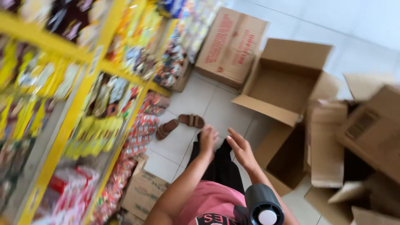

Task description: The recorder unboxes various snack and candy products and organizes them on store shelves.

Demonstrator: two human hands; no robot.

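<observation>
I look down a shop aisle at my own arms. My left hand (207,139) hangs in front of me with its fingers loosely curled and nothing in it. My right hand (240,150) is close beside it, fingers spread, also holding nothing. Both hover above my black trousers (221,168) and the white tiled floor (200,104). Nearest on the right stands an empty open cardboard box (287,83). A pair of brown sandals (180,124) lies on the tiles just beyond my left hand.
Yellow shelves (79,104) packed with colourful snack packets fill the left. A closed printed carton (230,46) stands at the back, a small carton (143,191) near my left leg, and more open cartons (366,133) on the right. A black round device (263,206) hangs at my chest.
</observation>
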